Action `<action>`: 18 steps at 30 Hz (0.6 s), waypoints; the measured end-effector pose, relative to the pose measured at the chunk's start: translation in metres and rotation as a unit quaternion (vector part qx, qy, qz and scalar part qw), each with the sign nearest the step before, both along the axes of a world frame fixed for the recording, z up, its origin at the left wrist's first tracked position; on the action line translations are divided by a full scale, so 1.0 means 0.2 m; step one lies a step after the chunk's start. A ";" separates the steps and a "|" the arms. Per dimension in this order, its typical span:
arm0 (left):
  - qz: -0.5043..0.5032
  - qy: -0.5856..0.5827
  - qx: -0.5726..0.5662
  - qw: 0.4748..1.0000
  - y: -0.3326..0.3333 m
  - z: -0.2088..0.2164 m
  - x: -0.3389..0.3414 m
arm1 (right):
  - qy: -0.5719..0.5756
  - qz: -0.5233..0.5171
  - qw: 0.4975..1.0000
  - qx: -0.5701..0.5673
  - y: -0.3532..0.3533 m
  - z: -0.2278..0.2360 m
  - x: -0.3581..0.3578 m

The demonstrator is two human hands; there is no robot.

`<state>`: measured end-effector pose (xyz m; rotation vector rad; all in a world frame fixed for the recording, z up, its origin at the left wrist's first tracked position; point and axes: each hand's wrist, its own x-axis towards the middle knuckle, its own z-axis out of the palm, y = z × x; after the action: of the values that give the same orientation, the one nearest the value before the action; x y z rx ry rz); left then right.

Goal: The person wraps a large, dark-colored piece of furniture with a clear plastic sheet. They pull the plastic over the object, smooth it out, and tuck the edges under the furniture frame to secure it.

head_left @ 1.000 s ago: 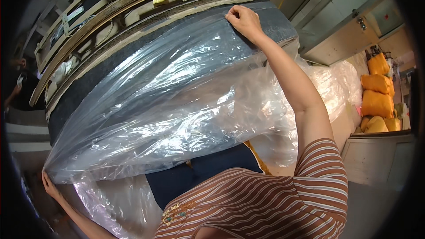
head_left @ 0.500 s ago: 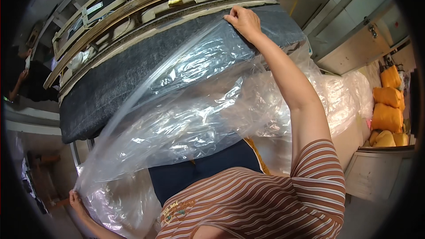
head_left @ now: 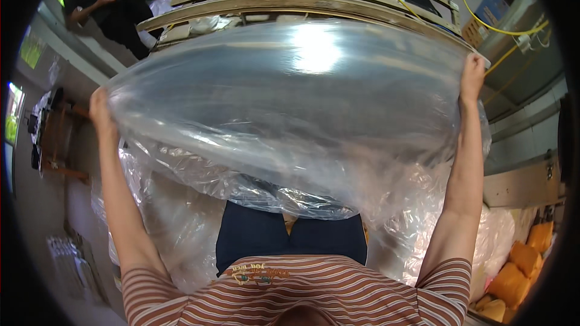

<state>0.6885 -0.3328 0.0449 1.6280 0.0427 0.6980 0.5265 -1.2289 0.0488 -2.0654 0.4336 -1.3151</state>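
Note:
A wide clear plastic sheet (head_left: 284,102) is stretched between my two hands, with a bright glare near its far edge. My left hand (head_left: 100,107) is closed on the sheet's left end. At the far right, my right hand (head_left: 473,77) grips the opposite end. Both arms are held wide apart. The sheet's near part hangs in wrinkled folds in front of my dark trousers (head_left: 290,235). Behind the film, the dark padded surface shows only dimly.
A wooden frame (head_left: 241,9) with slats runs along the far side. Yellow cables (head_left: 501,31) hang at the far right. A person in dark clothes (head_left: 106,3) stands at the far left. Orange bundles (head_left: 513,278) are stacked at the lower right, beside more crumpled plastic.
My left hand has risen from the lower left, and my right hand has moved out to the right. The sheet has spread from a slanting fold into a broad span over the dark surface.

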 end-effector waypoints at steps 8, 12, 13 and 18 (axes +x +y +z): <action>-0.019 0.022 0.202 0.979 -0.38 -0.46 0.67 | 0.094 -0.035 0.994 0.032 -0.28 -0.43 -0.14; -0.015 0.075 0.204 0.976 -0.32 -0.50 0.92 | 0.136 -0.068 0.988 0.014 -0.29 -0.38 -0.08; -0.027 0.064 0.171 0.983 -0.24 -0.53 1.02 | 0.109 -0.043 0.993 0.017 -0.30 -0.40 -0.04; -0.062 0.085 0.169 0.980 -0.32 -0.55 1.21 | 0.097 -0.059 0.991 0.073 -0.31 -0.39 -0.06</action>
<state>0.9306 -0.3962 -0.0641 1.9952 -0.0560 0.4857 0.5143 -1.2919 -0.0288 -2.0779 0.7277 -1.1153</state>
